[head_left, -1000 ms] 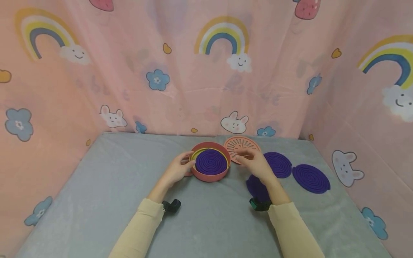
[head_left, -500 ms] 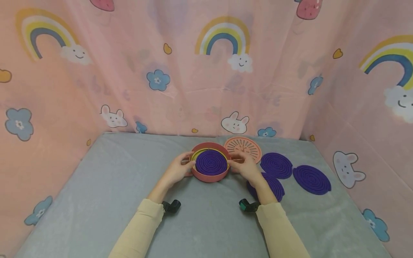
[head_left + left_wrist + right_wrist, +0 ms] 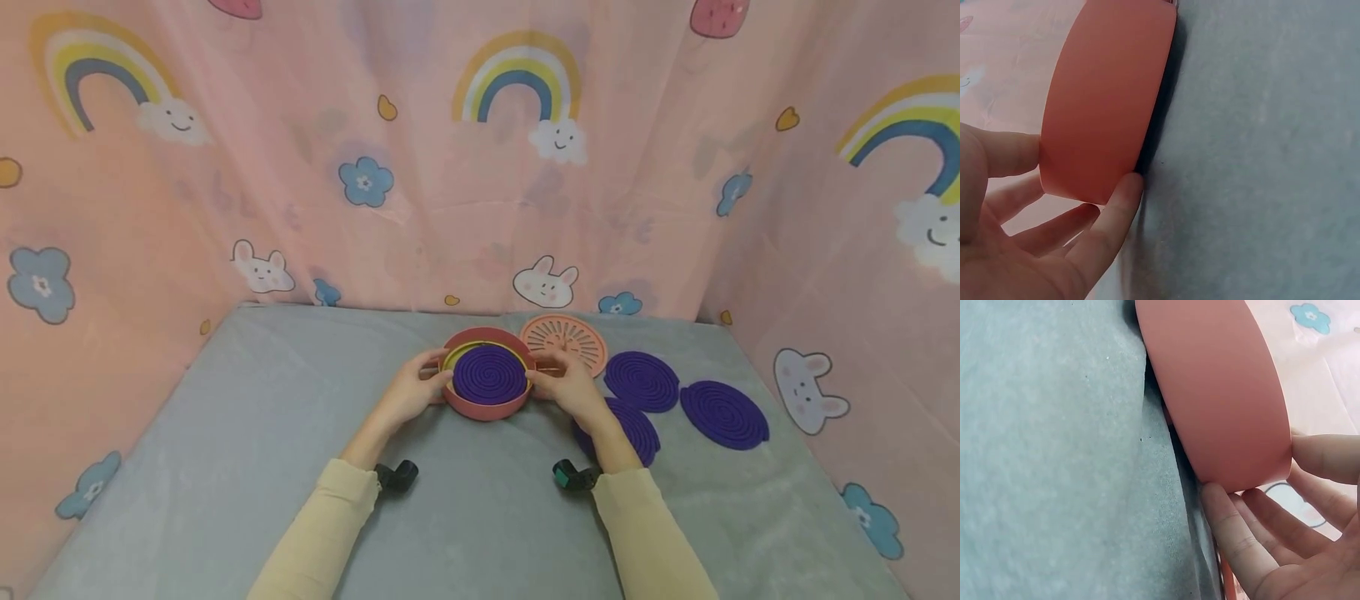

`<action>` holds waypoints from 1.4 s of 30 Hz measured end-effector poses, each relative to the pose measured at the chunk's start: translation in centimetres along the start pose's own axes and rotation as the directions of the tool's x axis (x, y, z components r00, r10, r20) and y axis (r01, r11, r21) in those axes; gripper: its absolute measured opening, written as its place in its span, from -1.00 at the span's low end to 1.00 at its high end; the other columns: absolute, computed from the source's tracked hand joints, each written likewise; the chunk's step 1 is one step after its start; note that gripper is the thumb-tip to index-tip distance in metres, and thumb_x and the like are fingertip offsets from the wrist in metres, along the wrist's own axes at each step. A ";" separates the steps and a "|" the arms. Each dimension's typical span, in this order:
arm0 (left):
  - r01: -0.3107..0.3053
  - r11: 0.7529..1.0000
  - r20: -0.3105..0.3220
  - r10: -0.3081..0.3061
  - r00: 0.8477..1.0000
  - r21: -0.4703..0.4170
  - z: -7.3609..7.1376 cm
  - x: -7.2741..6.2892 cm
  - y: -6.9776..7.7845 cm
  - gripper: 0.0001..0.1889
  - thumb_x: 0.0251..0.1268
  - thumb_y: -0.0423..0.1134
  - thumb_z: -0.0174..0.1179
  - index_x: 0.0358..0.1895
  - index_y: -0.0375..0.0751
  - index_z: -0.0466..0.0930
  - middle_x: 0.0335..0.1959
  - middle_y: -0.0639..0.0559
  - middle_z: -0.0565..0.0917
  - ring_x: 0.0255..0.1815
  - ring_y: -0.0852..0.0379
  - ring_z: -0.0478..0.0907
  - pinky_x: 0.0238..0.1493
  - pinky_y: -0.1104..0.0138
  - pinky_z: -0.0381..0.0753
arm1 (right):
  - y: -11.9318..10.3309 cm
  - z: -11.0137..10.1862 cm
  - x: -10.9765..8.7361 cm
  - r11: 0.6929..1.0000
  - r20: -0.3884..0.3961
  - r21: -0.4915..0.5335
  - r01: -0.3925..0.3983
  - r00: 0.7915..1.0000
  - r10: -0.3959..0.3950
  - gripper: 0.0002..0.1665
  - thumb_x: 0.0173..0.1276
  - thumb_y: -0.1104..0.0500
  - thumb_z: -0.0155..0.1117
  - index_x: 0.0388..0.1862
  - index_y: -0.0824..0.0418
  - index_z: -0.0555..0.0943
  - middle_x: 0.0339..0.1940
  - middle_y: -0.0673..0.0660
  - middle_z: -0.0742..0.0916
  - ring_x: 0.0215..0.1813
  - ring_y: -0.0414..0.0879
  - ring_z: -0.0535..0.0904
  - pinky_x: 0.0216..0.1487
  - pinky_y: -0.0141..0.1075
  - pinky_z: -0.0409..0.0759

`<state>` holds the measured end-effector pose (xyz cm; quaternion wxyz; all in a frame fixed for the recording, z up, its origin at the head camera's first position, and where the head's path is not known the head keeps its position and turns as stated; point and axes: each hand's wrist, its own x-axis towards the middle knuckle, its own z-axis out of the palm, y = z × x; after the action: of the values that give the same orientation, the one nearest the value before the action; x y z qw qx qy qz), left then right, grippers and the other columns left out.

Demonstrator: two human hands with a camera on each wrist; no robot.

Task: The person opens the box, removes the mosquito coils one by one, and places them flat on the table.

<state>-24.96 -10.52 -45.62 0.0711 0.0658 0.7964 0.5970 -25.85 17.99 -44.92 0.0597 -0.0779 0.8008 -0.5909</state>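
Note:
A round coral-pink mosquito coil box (image 3: pixel 487 412) is at the far middle of the table in the head view. Inside is a yellow ring (image 3: pixel 457 357), with a purple mosquito coil (image 3: pixel 490 375) lying over it. My left hand (image 3: pixel 411 390) holds the box's left side; the left wrist view puts the thumb at the rim and a fingertip at the lower edge of its wall (image 3: pixel 1107 94). Opposite it, my right hand (image 3: pixel 573 390) grips the right side the same way, fingers (image 3: pixel 1232 515) at the lower edge. The box's underside is hidden.
A slotted orange lid (image 3: pixel 558 332) lies behind the right hand. To the right, purple coils (image 3: pixel 642 382) (image 3: pixel 724 415) lie flat, and another coil (image 3: pixel 633 429) is partly covered by the right forearm. A pink patterned curtain (image 3: pixel 420 225) borders the grey-covered table (image 3: pixel 480 533).
The right hand has moved left from in front of the lid to the box's right side and taken hold of it. The left hand has stayed at the box's left side.

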 end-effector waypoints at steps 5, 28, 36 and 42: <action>-0.020 0.995 -0.022 0.023 1.000 0.099 -0.2 0.0 0.6 -0.50 0.52 -0.23 0.20 0.45 -0.16 0.42 0.34 -0.29 0.48 0.30 -0.19 0.53 0.04 0.13 0.72 | 0.3 -0.1 0.2 1.000 0.002 0.005 0.005 1.000 -0.005 -0.46 0.49 0.25 0.30 0.39 0.38 0.47 0.31 0.44 0.54 0.28 0.32 0.52 0.08 0.04 0.71; -0.081 0.792 -0.110 0.184 0.977 0.605 -0.5 1.5 5.6 -0.65 0.51 -0.21 0.17 0.23 -0.29 0.61 0.05 -0.21 0.69 0.05 -0.10 0.65 0.07 0.02 0.66 | 0.1 0.7 0.2 1.000 0.004 0.031 0.005 1.000 -0.005 -0.45 0.46 0.26 0.33 0.37 0.37 0.49 0.31 0.44 0.55 0.30 0.31 0.51 0.08 0.01 0.71; -0.127 0.841 -0.042 0.174 0.984 0.526 1.2 3.0 7.1 -0.67 0.53 -0.18 0.15 0.19 -0.28 0.63 0.04 -0.16 0.70 0.06 -0.07 0.65 0.08 0.08 0.67 | 0.4 0.0 0.3 1.000 -0.019 -0.003 0.019 1.000 -0.019 -0.47 0.43 0.24 0.37 0.34 0.33 0.54 0.26 0.40 0.60 0.27 0.28 0.56 0.02 -0.18 0.73; -0.102 0.875 0.025 0.102 0.994 0.474 2.2 3.5 6.8 -0.64 0.55 -0.16 0.13 0.24 -0.26 0.60 0.16 -0.15 0.66 0.18 -0.09 0.59 0.18 0.04 0.62 | 0.4 0.1 0.5 1.000 -0.014 -0.026 0.012 1.000 -0.012 -0.49 0.44 0.23 0.37 0.33 0.28 0.55 0.24 0.36 0.61 0.25 0.25 0.57 0.04 -0.16 0.72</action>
<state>-27.81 -5.87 -39.82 0.0208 0.1228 0.9136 0.3870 -26.36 17.95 -45.37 0.0494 -0.0793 0.8083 -0.5813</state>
